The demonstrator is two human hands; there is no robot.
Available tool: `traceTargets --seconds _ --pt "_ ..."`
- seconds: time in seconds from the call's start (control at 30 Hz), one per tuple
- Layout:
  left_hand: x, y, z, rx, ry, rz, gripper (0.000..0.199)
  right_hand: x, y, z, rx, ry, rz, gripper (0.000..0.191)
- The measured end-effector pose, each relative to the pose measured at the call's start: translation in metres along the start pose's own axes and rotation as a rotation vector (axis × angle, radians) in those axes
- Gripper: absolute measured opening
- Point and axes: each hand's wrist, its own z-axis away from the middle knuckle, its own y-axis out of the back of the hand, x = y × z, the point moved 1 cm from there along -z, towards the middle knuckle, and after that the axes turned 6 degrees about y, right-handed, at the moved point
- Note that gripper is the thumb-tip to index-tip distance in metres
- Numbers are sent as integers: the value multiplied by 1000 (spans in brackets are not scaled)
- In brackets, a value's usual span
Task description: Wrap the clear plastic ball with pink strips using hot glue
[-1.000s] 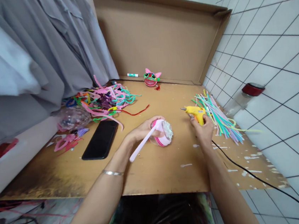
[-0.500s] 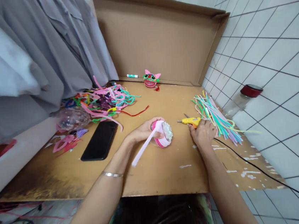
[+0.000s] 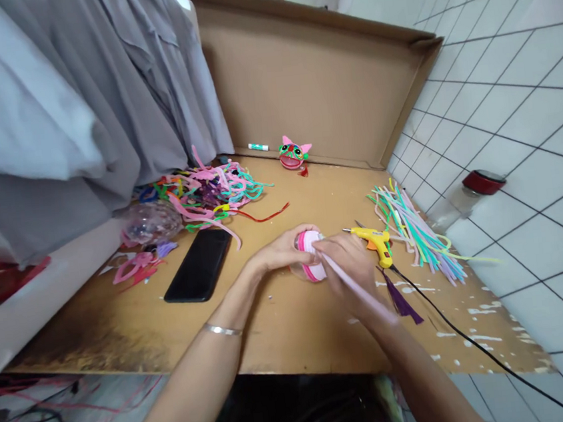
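Observation:
My left hand (image 3: 282,251) is closed around a small rounded craft piece (image 3: 309,240) wrapped in bands of hot pink and pale lilac. A fuzzy lilac strip, like a chenille stem (image 3: 357,289), runs from the piece toward the lower right, across my right hand (image 3: 352,267). The right fingers pinch this strip close against the piece. My right hand hides the piece's right end. Just beyond that hand, a yellow glue gun (image 3: 378,240) lies on the table with its nozzle pointing left.
A phone (image 3: 197,265) lies left, below a tangled heap of colourful stems (image 3: 208,185). A bundle of pastel stems (image 3: 417,230) lies right, near a purple tassel (image 3: 400,299) and the black cord (image 3: 465,332). A small lion-like figure (image 3: 293,155) stands by the cardboard (image 3: 308,80).
My right hand has left the glue gun and moved left to the wrapped piece, taking hold of the strip. The strip's free end has swung from lower left to lower right.

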Motion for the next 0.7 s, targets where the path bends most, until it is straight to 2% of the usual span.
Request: traceTargets --seconds 0.07,0.13,0.23,0.33,0.5,0.7 --pt "1 0 0 2 18 -31 54 9 -3 13 125 -29 -79 21" --pt "1 1 -1 2 20 -41 54 16 -7 26 189 -60 -105 21" --pt "0 1 -2 12 16 -41 56 25 -15 40 221 -64 -67 18" --pt "1 1 -1 19 21 -32 57 33 -21 48 262 22 -50 18" --pt "3 1 1 -6 41 -5 55 44 -25 56 167 167 90 8" --pt "3 2 2 5 54 -12 59 34 -26 60 115 75 122 14"
